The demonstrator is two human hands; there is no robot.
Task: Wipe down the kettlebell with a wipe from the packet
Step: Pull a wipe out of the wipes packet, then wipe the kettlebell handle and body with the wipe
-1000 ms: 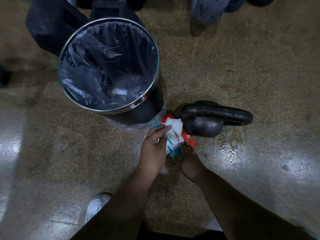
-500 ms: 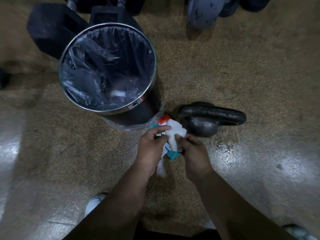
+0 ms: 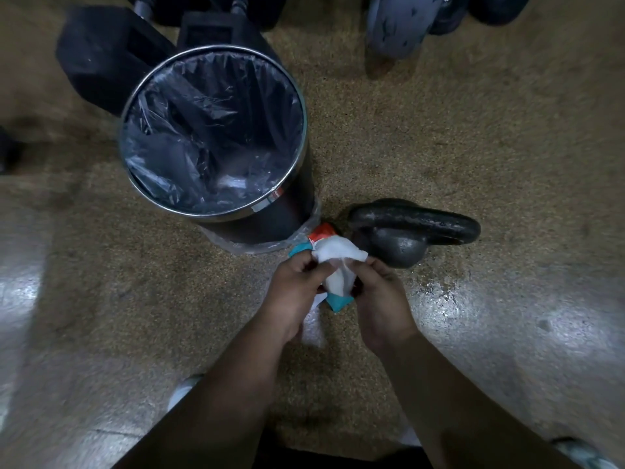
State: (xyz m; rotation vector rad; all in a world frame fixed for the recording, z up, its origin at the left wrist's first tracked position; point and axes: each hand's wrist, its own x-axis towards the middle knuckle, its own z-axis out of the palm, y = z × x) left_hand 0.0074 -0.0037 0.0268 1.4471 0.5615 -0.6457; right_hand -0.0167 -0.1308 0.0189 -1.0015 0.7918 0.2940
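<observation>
**A Gym Floor**

The place looked like a gym. An iron kettlebell (image 3: 406,238) stood on a speckled rubber floor (image 3: 456,137). A black hex dumbbell (image 3: 101,59) lay behind a lined bin (image 3: 270,221), and more scuffed weights (image 3: 395,25) sat along the far edge.

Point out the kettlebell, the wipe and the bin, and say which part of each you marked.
kettlebell (image 3: 402,248): head view, on its round body.
wipe (image 3: 338,257): head view, on its white upper fold.
bin (image 3: 270,221): head view, on its dark outer wall.
</observation>
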